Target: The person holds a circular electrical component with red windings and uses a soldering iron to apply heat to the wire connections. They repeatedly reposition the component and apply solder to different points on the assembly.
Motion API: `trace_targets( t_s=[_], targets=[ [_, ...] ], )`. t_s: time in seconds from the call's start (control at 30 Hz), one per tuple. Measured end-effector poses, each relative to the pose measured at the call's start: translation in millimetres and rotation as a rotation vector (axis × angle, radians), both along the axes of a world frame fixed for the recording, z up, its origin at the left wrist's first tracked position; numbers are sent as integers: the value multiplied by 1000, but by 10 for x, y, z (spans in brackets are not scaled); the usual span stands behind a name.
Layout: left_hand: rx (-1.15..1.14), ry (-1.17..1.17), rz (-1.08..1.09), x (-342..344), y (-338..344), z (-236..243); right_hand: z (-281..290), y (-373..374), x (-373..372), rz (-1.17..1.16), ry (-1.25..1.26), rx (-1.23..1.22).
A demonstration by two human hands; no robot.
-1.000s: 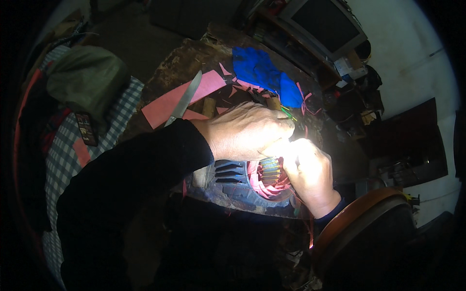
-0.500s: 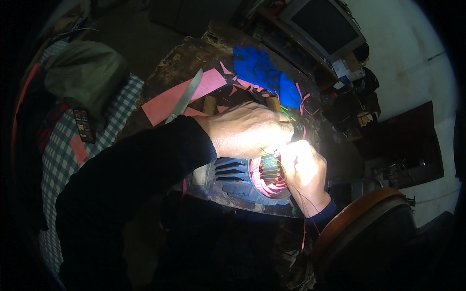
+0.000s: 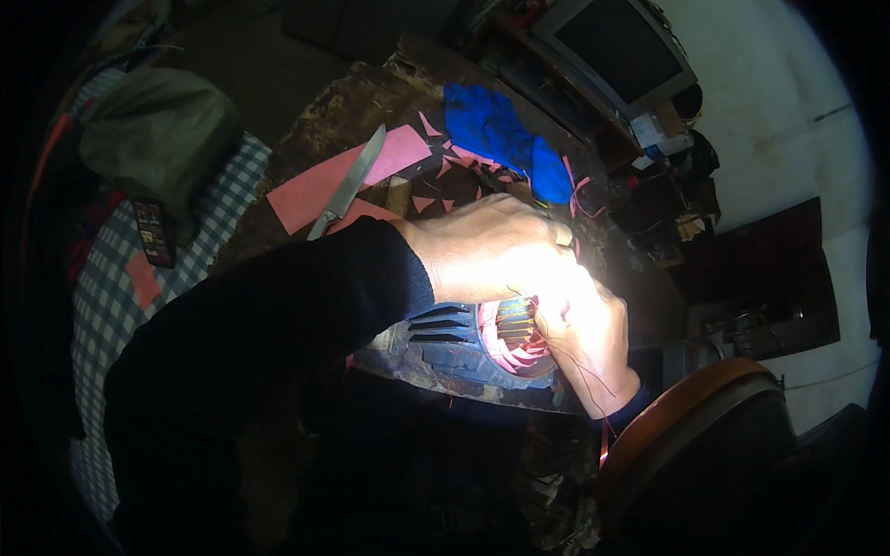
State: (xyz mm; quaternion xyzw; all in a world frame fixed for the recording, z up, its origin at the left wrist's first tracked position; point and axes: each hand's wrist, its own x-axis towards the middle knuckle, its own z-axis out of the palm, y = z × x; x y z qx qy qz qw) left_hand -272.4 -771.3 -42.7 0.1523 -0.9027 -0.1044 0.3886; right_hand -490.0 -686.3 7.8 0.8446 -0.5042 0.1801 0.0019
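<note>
A motor stator in a blue finned housing (image 3: 440, 357) lies on its side on the worktable. Pink insulating paper (image 3: 493, 343) lines its round opening, and slots with yellowish strips show inside. My left hand (image 3: 496, 241) reaches across above the housing, its fingers curled down. Against its fingertips my right hand (image 3: 593, 334) is closed at the opening's right side. Thin reddish copper wire (image 3: 573, 352) runs from the opening to the right hand's fingers and hangs over the wrist. Glare washes out both sets of fingertips; what the left fingers pinch is hidden.
A knife (image 3: 357, 181) lies across a pink paper sheet (image 3: 306, 195), among pink scraps. Beyond is a blue cloth (image 3: 491, 130). A round orange-rimmed object (image 3: 691, 398) stands close at right. At left, a checked cloth (image 3: 111, 324) bears a phone-like device (image 3: 153, 236).
My left hand has shifted slightly right and down, closer against the right hand. The right hand has tilted and dropped a little. The wire hangs differently over the wrist.
</note>
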Motion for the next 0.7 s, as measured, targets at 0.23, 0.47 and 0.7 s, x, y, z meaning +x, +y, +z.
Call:
trace_targets(
  t_s=[0.23,0.47,0.7],
  targets=[
    [-13,-58,34,131,-38,-38,-148,-16,44,53,-28,-128],
    [58,-134,48,147,-58,-71,-90,-88,13,36,104,-66],
    [106,-65,64,83,-25,-86,73,-307,-24,137,80,97]
  ],
)
